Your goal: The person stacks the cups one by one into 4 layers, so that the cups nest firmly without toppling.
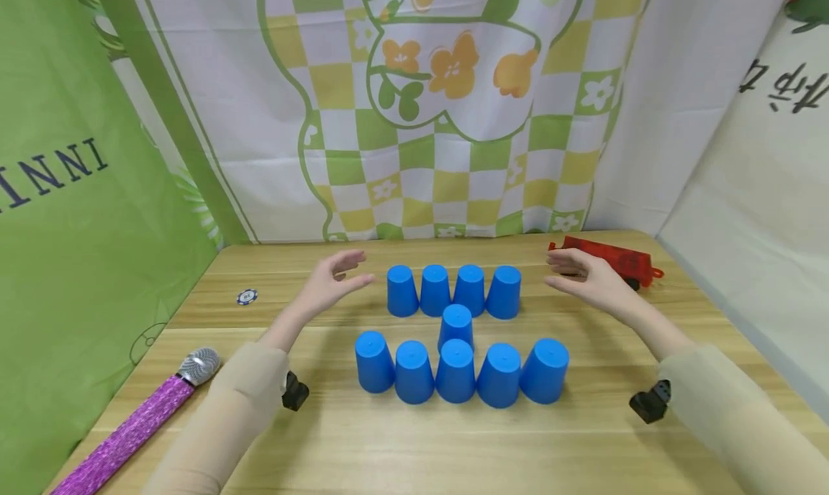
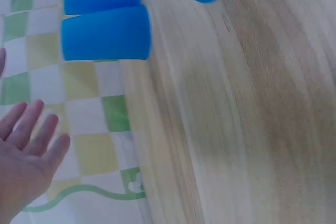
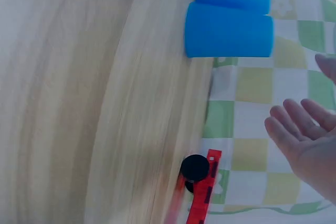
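Note:
Several blue cups stand upside down on the table. The back row of blue cups [image 1: 435, 291] spans the middle, and a closer row of blue cups [image 1: 414, 373] lies nearer the camera. One single blue cup [image 1: 456, 325] stands between the two rows. My left hand [image 1: 332, 280] hovers left of the back row, fingers spread loosely and touching nothing. On the other side, my right hand [image 1: 585, 279] is held in the air, fingers relaxed and empty, between the back row and a red toy trailer [image 1: 609, 257]. Both wrist views show the hands apart from the cups.
A microphone [image 1: 199, 366] with a glittery purple handle lies at the left edge of the wooden table [image 1: 414, 444]. A poker chip [image 1: 247, 296] lies at the back left. Behind the table hangs a checked, flowered cloth [image 1: 453, 185]; a green cloth [image 1: 78, 265] covers the left side.

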Tool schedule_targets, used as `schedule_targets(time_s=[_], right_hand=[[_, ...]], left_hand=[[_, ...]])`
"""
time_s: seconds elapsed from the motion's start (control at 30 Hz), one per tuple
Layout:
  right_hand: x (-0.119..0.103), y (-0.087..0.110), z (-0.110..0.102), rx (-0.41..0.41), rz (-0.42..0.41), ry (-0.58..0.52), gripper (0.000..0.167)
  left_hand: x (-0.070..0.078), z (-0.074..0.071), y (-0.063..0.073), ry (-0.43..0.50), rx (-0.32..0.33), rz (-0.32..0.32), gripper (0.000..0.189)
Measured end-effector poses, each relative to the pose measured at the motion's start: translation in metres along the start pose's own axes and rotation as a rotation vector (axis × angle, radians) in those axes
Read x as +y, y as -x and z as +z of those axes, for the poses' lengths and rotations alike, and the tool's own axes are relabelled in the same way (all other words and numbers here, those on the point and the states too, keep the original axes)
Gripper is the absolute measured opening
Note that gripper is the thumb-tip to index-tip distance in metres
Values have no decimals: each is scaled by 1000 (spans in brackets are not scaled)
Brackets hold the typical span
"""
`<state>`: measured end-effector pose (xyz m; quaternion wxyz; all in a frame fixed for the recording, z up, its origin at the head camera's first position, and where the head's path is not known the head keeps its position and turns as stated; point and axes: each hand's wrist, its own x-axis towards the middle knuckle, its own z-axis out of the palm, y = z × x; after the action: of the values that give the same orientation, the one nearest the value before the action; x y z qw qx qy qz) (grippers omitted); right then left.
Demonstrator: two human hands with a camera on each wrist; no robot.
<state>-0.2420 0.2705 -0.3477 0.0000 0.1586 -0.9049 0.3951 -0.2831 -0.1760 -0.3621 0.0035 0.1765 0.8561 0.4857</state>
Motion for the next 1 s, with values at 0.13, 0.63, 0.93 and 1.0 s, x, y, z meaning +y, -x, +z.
schedule_targets(time_s=[0.13, 0.63, 0.93, 1.0], right_hand=[[-4, 11, -3, 37, 20, 12, 57], [-19, 59, 5, 100, 134, 10, 59], [-24, 78, 24, 87, 118, -26, 60], [-24, 81, 30, 88, 93, -40, 59]], left_hand=[[8, -9, 16, 14, 50, -20, 62], [13, -7, 72, 95, 72, -73, 62], [19, 7, 99, 66, 85, -74, 63], [19, 12, 102, 70, 90, -77, 63]])
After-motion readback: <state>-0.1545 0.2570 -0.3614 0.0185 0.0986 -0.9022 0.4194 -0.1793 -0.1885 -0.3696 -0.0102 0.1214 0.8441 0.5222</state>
